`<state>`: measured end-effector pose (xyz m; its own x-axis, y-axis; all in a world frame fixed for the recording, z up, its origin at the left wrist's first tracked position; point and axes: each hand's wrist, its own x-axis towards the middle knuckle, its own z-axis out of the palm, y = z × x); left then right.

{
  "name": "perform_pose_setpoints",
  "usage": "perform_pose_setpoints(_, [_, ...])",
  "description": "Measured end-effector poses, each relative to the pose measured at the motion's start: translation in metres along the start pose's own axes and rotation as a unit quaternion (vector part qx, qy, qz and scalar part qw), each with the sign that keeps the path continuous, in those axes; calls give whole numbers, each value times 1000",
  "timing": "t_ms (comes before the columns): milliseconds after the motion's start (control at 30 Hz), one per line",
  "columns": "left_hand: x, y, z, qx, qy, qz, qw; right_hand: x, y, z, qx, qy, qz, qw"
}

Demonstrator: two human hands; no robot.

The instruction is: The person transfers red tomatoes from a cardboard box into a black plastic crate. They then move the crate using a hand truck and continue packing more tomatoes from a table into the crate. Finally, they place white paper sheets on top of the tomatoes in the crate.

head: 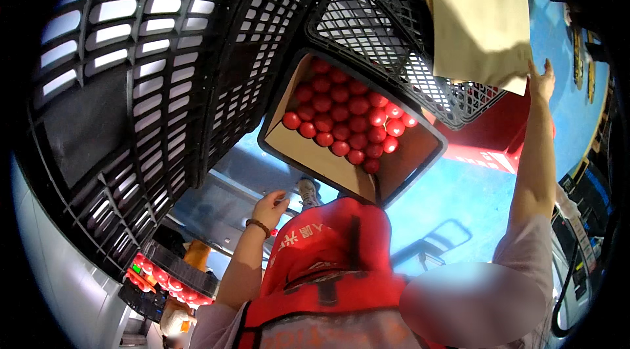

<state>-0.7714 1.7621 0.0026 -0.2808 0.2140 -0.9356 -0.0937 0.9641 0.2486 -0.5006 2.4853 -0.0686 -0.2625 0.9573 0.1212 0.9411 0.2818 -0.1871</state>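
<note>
My left hand, with a beaded bracelet at the wrist, is held in front of my body with its fingers loosely curled and nothing in it. My right hand reaches far out to the right, at the edge of a tan paper or cardboard sheet; whether its fingers grip the sheet cannot be told. Between my arms stands a dark-rimmed crate lined with tan board. Round red fruits lie in rows inside it, towards its far side.
Tall black slatted plastic crates rise at the left. Black mesh crates stand beyond the fruit, partly under the sheet. A red container is at the right on the blue floor. More red fruits and part of another person show at lower left.
</note>
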Motion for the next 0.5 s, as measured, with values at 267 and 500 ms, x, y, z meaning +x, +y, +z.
perform_pose_setpoints(267, [27,15,22,-13,7,65,998,-322,-173,16,267,-468,-148,829])
perform_pose_setpoints(500, [54,49,25,-60,87,129,986,-398,-195,135,107,-450,-78,883])
